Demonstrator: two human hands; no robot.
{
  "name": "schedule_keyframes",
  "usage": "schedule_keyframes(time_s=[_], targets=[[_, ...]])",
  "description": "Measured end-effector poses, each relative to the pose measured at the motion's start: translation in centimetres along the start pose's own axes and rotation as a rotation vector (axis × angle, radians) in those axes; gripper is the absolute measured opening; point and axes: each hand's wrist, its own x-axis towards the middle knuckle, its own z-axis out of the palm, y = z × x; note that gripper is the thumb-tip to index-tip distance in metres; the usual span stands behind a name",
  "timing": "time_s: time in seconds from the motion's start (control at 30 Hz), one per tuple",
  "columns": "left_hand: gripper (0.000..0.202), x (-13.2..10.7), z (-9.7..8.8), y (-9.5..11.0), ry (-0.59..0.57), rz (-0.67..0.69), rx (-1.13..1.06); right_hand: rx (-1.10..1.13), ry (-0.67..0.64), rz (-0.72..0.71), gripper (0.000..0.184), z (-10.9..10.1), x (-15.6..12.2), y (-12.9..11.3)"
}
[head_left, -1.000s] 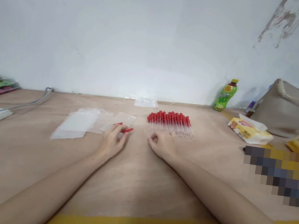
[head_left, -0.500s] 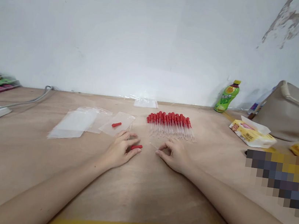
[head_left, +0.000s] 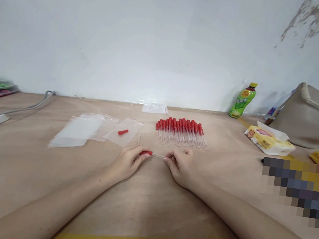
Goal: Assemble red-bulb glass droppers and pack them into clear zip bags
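My left hand (head_left: 130, 161) pinches a red rubber dropper bulb (head_left: 146, 153) between thumb and fingers. From the right, my right hand (head_left: 181, 166) grips a thin clear glass tube (head_left: 158, 156), whose left end meets the open end of the bulb. How deep the tube sits in the bulb I cannot tell. Beyond my hands lies a row of droppers (head_left: 180, 126) with red bulbs and clear tubes pointing toward me. Another red bulb (head_left: 123, 131) rests on a clear plastic bag (head_left: 112, 134), and a loose clear tube (head_left: 139, 137) lies just beyond my left hand.
Clear plastic bags (head_left: 77, 131) are stacked at left, near a grey cable (head_left: 35, 106). A green bottle (head_left: 242, 101), a tissue pack (head_left: 269, 142) and a beige bag (head_left: 311, 117) stand at right. A white wall (head_left: 129, 40) bounds the table (head_left: 123, 209) behind.
The glass tube in my right hand has swung level and met the red bulb. My left fingers have closed more tightly on the bulb, and the hands are slightly nearer each other.
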Motion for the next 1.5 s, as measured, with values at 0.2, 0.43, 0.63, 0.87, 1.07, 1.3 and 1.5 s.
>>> schedule_keyframes(time_s=[0.2,0.43,0.63,0.87,1.07,1.3,1.5], targets=[[0.016,-0.1,0.0,0.0,-0.006,-0.013,-0.090,0.040,-0.008,-0.069,0.012,0.2,0.0,0.2],[0.017,-0.3,0.0,0.2,-0.091,-0.097,-0.221,0.118,-0.053,-0.148,0.015,0.2,0.3,0.8],[0.018,-0.5,-0.2,0.5,-0.160,-0.103,-0.247,0.049,-0.069,-0.179,0.016,-0.1,0.4,0.8],[0.019,-0.6,0.1,0.5,-0.153,-0.096,-0.181,-0.125,0.047,-0.252,0.019,0.4,0.0,0.2],[0.018,-0.5,-0.1,0.1,-0.124,-0.080,-0.143,0.004,-0.027,-0.229,0.013,-0.2,0.1,0.1],[0.018,-0.5,-0.4,-0.1,-0.126,-0.162,-0.232,0.134,-0.035,-0.201,0.011,-0.5,0.1,0.5],[0.019,-1.0,-0.3,0.2,-0.183,-0.118,-0.208,0.092,0.019,-0.297,0.015,0.1,0.1,0.5]])
